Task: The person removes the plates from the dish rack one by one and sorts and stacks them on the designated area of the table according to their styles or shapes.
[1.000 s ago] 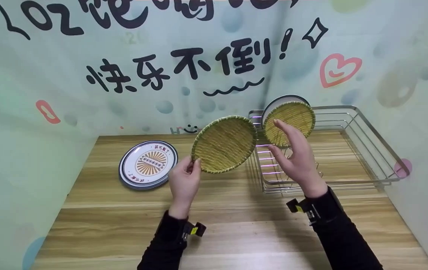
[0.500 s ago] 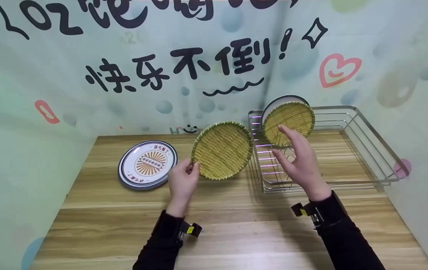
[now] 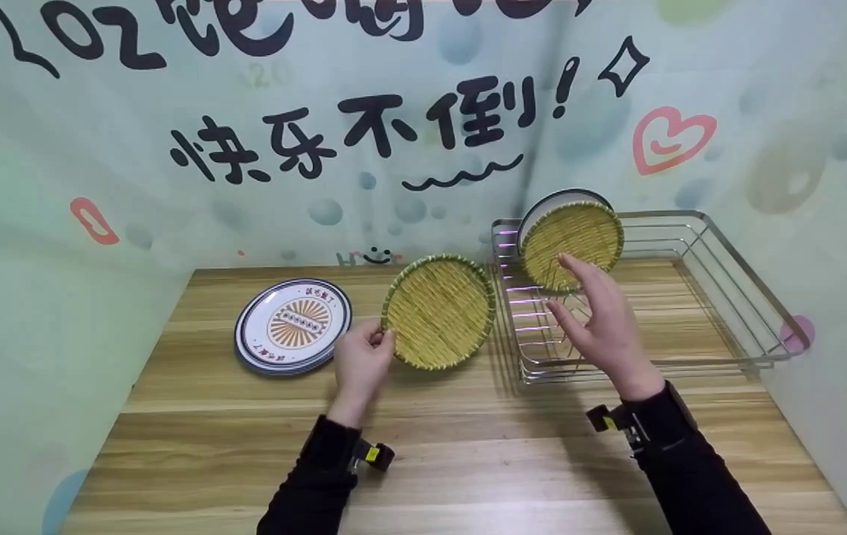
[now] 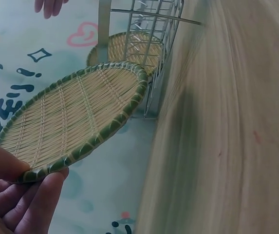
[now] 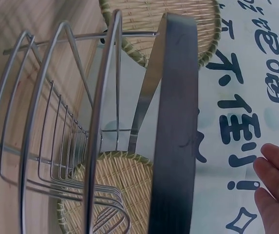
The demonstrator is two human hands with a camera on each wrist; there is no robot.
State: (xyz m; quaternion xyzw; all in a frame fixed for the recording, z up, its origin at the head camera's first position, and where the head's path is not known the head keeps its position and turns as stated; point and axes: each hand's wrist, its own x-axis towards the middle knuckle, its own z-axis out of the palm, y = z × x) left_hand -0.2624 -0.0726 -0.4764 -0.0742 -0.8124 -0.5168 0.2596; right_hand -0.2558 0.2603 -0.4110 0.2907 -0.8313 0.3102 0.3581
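1. Two round, shallow trays of woven yellow-green bamboo are in sight. The held tray [image 3: 440,312] is at the centre of the head view, above the pale wooden table [image 3: 468,468] and just left of the silver wire-and-band metal rack [image 5: 176,126].
2. The left hand [image 3: 361,364] pinches its rim at the lower left, thumb on one face and fingers on the other. The right hand [image 3: 608,327], right of centre, holds nothing, its thumb and fingers spread wide apart.
3. A one-sided pinch could let the tray swivel or droop, I judge; a weak grip at the rim would be the cause.
4. Carried rightward too low, it could catch the rack's rim. A careless right hand might also knock the racked tray [image 3: 587,227], upper right, or the dark-rimmed white plate [image 3: 570,196] behind it.
5. That plate is mostly hidden by the racked tray. The right fingertips overlap this tray in the head view, but the right wrist view shows them apart from it.
6. At left, a white plate with blue rings and an orange sunburst [image 3: 297,325] covers most of whatever is stacked beneath. The right hand is cut off in both wrist views.
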